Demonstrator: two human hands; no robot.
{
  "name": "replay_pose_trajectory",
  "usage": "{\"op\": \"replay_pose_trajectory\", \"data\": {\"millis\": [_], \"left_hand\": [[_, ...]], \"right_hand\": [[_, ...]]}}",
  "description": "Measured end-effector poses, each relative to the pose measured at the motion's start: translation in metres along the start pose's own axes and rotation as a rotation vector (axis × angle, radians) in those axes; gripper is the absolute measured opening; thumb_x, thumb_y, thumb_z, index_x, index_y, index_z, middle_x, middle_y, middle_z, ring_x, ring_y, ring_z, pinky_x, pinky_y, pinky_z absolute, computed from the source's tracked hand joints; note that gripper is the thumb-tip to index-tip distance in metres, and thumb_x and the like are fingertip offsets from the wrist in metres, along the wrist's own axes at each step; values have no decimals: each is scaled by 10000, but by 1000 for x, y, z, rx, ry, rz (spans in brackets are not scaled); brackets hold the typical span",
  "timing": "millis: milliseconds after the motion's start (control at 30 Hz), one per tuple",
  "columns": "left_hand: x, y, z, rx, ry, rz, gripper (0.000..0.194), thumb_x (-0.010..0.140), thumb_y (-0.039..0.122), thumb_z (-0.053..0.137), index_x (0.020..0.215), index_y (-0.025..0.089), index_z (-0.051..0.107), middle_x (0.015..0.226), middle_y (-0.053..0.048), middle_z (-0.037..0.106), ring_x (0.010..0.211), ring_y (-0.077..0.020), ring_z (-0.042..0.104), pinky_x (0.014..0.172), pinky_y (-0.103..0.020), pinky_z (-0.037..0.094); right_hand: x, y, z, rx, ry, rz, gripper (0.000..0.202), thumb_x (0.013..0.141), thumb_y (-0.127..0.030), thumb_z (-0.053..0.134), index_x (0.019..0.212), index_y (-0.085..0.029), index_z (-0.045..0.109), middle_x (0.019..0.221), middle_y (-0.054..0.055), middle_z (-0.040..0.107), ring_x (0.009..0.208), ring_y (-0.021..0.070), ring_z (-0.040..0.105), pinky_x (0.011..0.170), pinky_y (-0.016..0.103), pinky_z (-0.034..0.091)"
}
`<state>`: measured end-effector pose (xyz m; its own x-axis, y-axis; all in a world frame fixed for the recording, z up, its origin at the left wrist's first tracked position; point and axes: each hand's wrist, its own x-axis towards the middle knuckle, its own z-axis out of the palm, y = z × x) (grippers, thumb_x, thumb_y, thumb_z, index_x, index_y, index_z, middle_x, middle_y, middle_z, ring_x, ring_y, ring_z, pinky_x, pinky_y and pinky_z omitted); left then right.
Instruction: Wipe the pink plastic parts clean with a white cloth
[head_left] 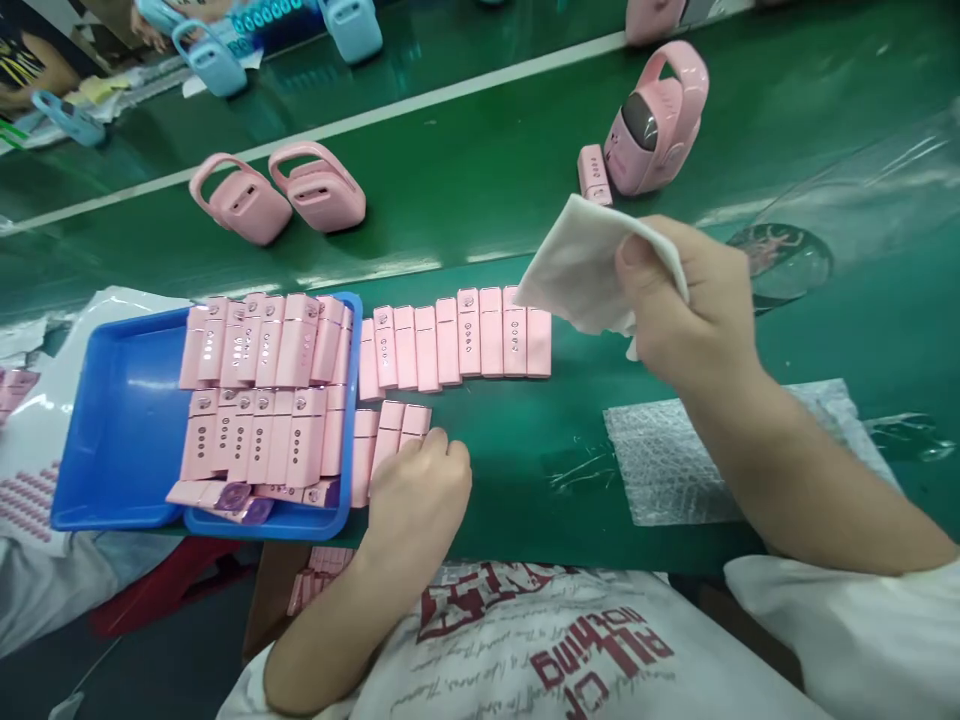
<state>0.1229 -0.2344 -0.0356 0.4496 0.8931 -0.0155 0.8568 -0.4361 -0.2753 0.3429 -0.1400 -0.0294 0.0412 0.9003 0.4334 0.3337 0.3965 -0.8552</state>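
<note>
My right hand [686,295] is raised above the table and pinches a folded white cloth [581,262] between thumb and fingers. Low over the table, my left hand [420,490] is closed, fingers curled down at the end of a short row of pink blocks [388,428]. Its fingers cover the lower part of the endmost pink block [415,422], and the fingertips are hidden. Behind it lies a longer row of slim pink blocks [426,345], some with small round icons. Left of both rows, a blue tray [135,430] holds stacked pink blocks [274,435] in its right part.
Two pink handled devices [319,192] sit at the back left. A pink device with a dark window [652,125] stands at the back right beside a pink block [594,175]. Bubble wrap [652,470] lies under my right forearm. Light-blue devices [210,62] and another person's arm appear beyond.
</note>
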Motion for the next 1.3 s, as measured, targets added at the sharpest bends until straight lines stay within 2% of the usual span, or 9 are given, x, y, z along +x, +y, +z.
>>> {"op": "replay_pose_trajectory", "data": {"millis": [167, 233, 333, 433, 567, 800, 1000, 1167, 1300], "left_hand": [[1, -35, 12, -263, -65, -126, 309, 867, 299, 526, 608, 167, 632, 632, -59, 638, 547, -190, 568, 476, -286, 278], [-5, -53, 15, -494, 41, -210, 295, 871, 362, 531, 694, 170, 669, 699, -51, 670, 623, -186, 600, 544, -282, 370], [-10, -64, 15, -870, 301, -341, 300, 873, 413, 537, 784, 177, 699, 792, -50, 688, 773, -188, 631, 700, -284, 454], [-1, -54, 10, -1224, 473, -382, 364, 825, 518, 582, 866, 186, 727, 885, -60, 688, 874, -199, 629, 785, -288, 476], [29, -32, -1, -1504, 528, -295, 488, 680, 583, 706, 969, 189, 729, 960, -74, 671, 936, -233, 619, 820, -313, 488], [56, -2, -11, -1458, 686, -347, 431, 651, 353, 781, 1041, 193, 686, 998, -59, 628, 954, -217, 597, 840, -334, 501], [54, -3, 7, -1664, 672, -368, 370, 659, 350, 780, 973, 178, 687, 916, -45, 648, 807, -168, 622, 713, -275, 515], [58, 0, 9, -2097, 374, -345, 427, 802, 541, 598, 940, 140, 648, 715, -36, 660, 542, -117, 603, 490, -221, 473], [59, 6, 9, -2178, 260, -351, 455, 827, 574, 548, 908, 132, 619, 690, -36, 661, 521, -112, 596, 478, -217, 470]], "right_hand": [[0, 4, 0, 184, 93, 93, 348, 901, -489, 489, 735, -209, 614, 595, -23, 492, 606, 123, 520, 632, 282, 470], [3, 5, 0, 358, 150, 214, 285, 880, -468, 535, 749, -230, 617, 640, -18, 566, 698, 150, 588, 683, 298, 509], [7, 5, 1, 642, 213, 342, 192, 841, -429, 603, 871, -244, 646, 919, -4, 691, 1008, 186, 620, 866, 329, 527], [8, 2, 3, 810, 236, 387, 246, 779, -411, 665, 932, -219, 650, 1072, 19, 691, 1169, 207, 563, 971, 362, 496], [7, -4, 3, 866, 183, 416, 340, 725, -480, 692, 919, -205, 643, 1041, 61, 705, 1190, 245, 556, 991, 402, 486], [4, -12, -3, 817, 202, 425, 417, 724, -524, 666, 985, -201, 628, 1035, 77, 706, 1138, 263, 593, 921, 418, 534], [0, -14, -1, 780, 288, 501, 416, 678, -533, 698, 946, -224, 626, 934, 49, 717, 1119, 272, 601, 880, 419, 554], [-1, -12, 5, 733, 386, 487, 378, 713, -532, 663, 928, -224, 616, 944, 43, 709, 1134, 258, 592, 893, 407, 544], [-4, -10, 11, 713, 426, 458, 391, 754, -547, 614, 967, -218, 611, 961, 54, 700, 1145, 255, 584, 877, 404, 548]]}}
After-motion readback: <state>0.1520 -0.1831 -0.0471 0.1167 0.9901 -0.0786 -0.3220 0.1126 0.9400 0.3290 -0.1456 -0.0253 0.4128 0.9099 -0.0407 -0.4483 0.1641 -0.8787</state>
